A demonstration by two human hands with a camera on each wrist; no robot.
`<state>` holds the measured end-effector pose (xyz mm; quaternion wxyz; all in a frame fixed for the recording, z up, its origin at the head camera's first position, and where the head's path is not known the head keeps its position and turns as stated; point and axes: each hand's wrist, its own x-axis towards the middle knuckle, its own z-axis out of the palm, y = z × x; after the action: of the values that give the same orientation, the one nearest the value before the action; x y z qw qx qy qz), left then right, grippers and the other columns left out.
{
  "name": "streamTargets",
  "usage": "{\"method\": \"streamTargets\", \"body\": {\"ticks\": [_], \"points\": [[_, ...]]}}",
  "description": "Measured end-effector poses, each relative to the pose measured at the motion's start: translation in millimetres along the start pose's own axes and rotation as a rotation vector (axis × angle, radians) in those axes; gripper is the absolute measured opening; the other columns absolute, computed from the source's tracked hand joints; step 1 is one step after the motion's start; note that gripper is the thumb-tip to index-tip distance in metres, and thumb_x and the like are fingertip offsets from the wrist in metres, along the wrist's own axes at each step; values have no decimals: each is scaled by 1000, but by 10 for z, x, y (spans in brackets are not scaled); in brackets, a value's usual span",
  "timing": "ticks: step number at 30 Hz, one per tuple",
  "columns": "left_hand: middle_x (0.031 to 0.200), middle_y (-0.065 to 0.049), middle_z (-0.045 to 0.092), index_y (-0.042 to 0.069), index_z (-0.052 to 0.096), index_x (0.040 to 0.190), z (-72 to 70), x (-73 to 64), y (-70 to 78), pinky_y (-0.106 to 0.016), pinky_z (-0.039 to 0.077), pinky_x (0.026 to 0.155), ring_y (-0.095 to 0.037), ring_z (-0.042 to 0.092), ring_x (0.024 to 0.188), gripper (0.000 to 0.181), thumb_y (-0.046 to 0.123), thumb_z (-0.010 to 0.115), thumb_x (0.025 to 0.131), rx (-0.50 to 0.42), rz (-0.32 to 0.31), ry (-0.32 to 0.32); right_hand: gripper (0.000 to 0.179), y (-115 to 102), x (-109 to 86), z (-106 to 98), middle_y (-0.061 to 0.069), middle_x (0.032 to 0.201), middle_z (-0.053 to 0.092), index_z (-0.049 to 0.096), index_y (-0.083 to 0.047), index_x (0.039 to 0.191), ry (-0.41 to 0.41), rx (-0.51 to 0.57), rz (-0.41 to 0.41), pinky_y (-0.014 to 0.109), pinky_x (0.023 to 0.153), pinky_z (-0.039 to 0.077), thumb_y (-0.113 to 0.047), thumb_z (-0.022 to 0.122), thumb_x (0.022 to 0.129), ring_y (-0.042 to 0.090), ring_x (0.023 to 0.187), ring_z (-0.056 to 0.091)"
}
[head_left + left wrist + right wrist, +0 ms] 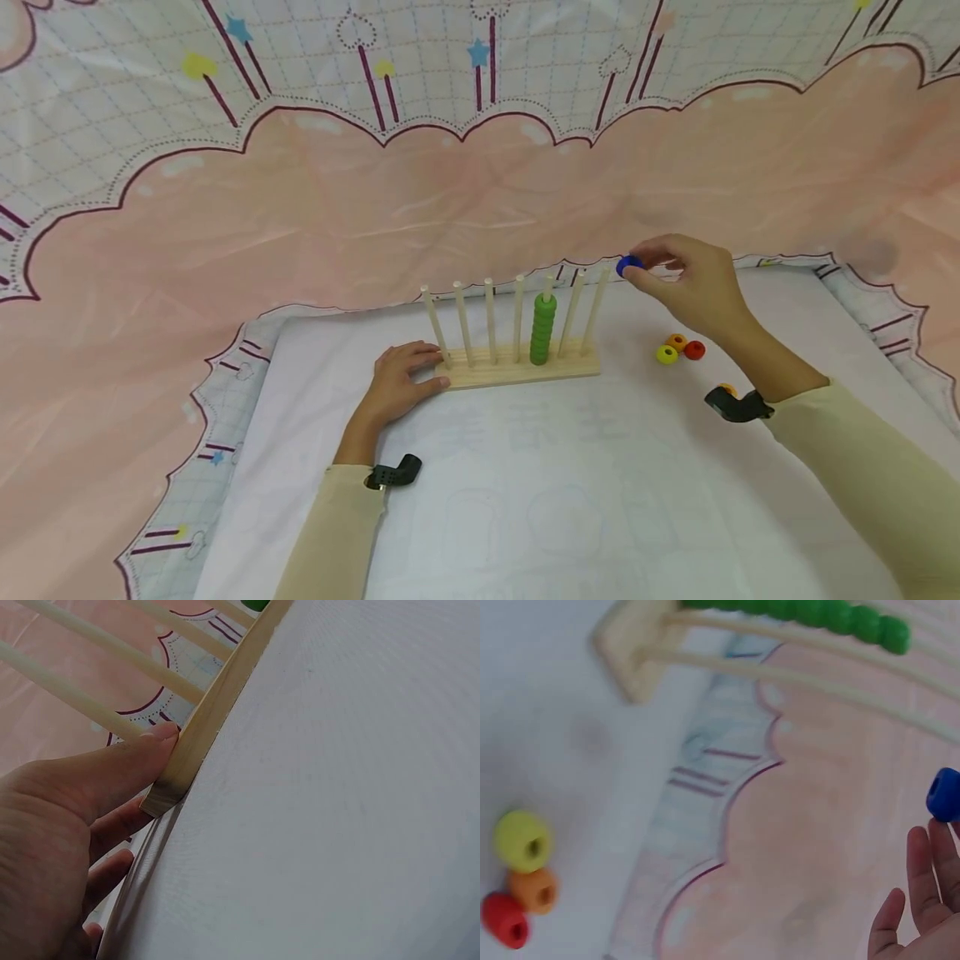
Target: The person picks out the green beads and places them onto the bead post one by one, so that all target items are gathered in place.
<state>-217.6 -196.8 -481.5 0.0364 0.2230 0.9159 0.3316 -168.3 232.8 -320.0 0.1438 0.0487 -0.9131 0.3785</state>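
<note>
A wooden base [517, 375] carries several upright pegs, and a stack of green beads [543, 329] fills one peg right of the middle. My left hand [405, 379] grips the base's left end; in the left wrist view the thumb [142, 757] lies on its edge with fingers behind it. My right hand [693, 279] pinches a blue bead [630, 265] between thumb and fingers, in the air just right of the rightmost peg's top [604, 275]. The right wrist view shows the blue bead [945, 795] at its right edge, apart from the pegs.
A yellow bead [667, 355], an orange bead [677, 342] and a red bead [694, 350] lie together right of the base. Another orange bead [727, 389] is partly hidden by the right wrist's black camera [738, 406]. A patterned pink cloth [480, 192] rises behind the white tabletop [487, 492].
</note>
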Motion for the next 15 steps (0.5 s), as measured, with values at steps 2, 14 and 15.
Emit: {"method": "streamTargets", "body": {"ticks": [2,14,15], "points": [[145,-7,60,11,70,131,-1,-2,6,-60,11,124,-31,43,145,51,36,81,88,1,0,-2,39,154,-52,3,7,114,73,73,-13,120,-38,-40,25,45,95,49,-42,73,94,23,109,63],[145,-6,60,12,70,131,23,-37,16,-57,9,125,-30,42,146,51,36,81,87,-31,-17,0,30,865,-271,267,8,107,74,75,-11,114,-385,-237,18,42,83,49,-33,76,93,29,104,63],[145,-6,60,12,70,131,31,-37,17,-57,9,125,-30,42,146,51,36,81,87,-30,-14,0,29,899,-282,291,6,105,74,75,-11,112,-409,-245,21,43,83,50,-32,77,92,28,102,64]]}}
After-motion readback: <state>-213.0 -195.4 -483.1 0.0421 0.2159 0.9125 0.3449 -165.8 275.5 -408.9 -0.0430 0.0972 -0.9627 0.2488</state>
